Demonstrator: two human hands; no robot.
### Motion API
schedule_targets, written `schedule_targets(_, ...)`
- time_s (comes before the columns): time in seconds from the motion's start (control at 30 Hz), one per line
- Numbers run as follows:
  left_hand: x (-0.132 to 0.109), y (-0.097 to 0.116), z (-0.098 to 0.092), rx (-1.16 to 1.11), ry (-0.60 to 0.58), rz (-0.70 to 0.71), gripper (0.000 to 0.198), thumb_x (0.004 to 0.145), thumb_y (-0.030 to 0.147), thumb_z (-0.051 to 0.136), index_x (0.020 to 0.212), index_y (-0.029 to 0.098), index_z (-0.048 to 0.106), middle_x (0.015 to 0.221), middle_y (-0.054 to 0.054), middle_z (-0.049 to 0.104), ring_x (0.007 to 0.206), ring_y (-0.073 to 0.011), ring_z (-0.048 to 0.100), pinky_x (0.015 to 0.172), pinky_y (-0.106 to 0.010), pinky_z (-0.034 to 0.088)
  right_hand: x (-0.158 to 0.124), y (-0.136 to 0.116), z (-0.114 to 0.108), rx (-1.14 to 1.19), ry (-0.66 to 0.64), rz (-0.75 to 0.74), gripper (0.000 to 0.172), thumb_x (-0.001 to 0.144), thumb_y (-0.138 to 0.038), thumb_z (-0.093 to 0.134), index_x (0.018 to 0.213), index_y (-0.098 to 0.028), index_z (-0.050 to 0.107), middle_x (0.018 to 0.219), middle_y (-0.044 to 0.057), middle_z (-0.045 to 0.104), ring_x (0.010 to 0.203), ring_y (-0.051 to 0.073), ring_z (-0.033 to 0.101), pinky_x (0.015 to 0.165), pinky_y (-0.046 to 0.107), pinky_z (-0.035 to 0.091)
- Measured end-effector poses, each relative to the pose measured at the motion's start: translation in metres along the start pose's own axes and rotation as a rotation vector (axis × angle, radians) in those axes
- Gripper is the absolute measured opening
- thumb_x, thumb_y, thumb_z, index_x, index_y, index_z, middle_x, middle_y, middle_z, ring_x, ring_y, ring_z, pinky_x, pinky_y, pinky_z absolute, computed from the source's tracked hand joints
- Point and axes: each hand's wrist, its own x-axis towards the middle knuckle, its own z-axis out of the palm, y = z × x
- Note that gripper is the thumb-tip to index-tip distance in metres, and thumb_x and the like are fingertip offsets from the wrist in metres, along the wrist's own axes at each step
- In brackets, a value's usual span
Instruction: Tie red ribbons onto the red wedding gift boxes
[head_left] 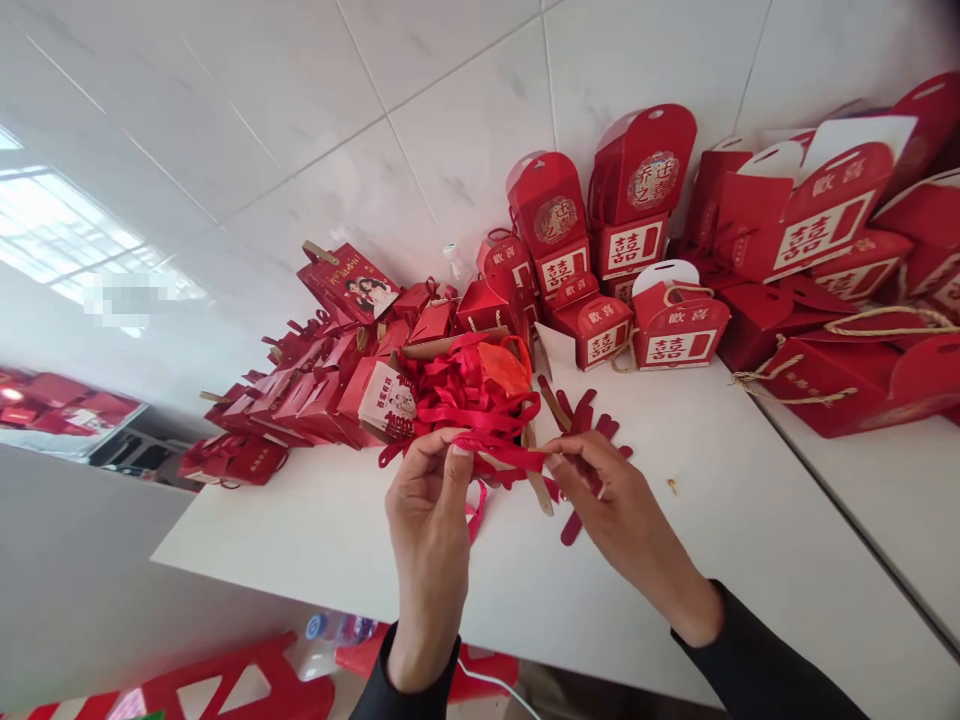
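A red ribbon [510,457] is stretched between my two hands above the white table. My left hand [431,500] pinches one end between thumb and fingers. The other end is pinched by my right hand [600,480]. Just beyond my fingers, an open carton [427,350] holds a tangled heap of red ribbons [465,385] and an orange-red piece [504,368]. Dark red strips [574,528] with rounded ends lie fanned out, partly hidden behind my right hand. A ribbon loop [475,510] hangs below, by my left hand.
Rows of red gift boxes [300,395] stand on the left, more printed red boxes [681,330] at the back and right. The white table [720,560] has a seam on the right. Below its front edge are a plastic bottle [337,627] and red stools [285,680].
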Motion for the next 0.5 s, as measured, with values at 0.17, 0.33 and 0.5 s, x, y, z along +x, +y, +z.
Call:
schedule_targets(0.17, 0.0, -0.004, -0.013, 0.059, -0.015, 0.011, 0.023, 0.091, 0.044, 0.073, 0.096, 0.022, 0.07, 0.078, 0.003, 0.07, 0.066, -0.0085, 0.064, 0.067, -0.019, 0.055, 0.001, 0.009, -0.009, -0.053, 0.153, 0.103, 0.04, 0.095, -0.061, 0.055, 0.101, -0.025, 0.071, 0.105, 0.005, 0.07, 0.082, 0.021, 0.067, 0.072, 0.035, 0.054)
schedule_targets(0.33, 0.003, -0.012, -0.027, 0.096, 0.048, 0.049, 0.02, 0.092, 0.042, 0.073, 0.098, 0.023, 0.071, 0.079, 0.004, 0.069, 0.071, -0.0068, 0.063, 0.069, -0.015, 0.052, 0.007, 0.024, -0.025, -0.17, 0.284, 0.203, 0.047, 0.089, -0.064, 0.05, 0.101, -0.023, 0.068, 0.101, 0.008, 0.074, 0.079, 0.025, 0.068, 0.069, 0.038, 0.052)
schedule_targets(0.5, 0.013, -0.006, -0.036, 0.055, 0.072, 0.05, 0.019, 0.09, 0.042, 0.074, 0.098, 0.024, 0.073, 0.082, 0.002, 0.071, 0.073, -0.0073, 0.062, 0.068, -0.015, 0.051, 0.007, 0.046, -0.036, -0.37, 0.269, 0.225, 0.041, 0.078, -0.061, 0.051, 0.087, -0.025, 0.069, 0.089, 0.008, 0.072, 0.067, 0.026, 0.06, 0.071, 0.045, 0.049)
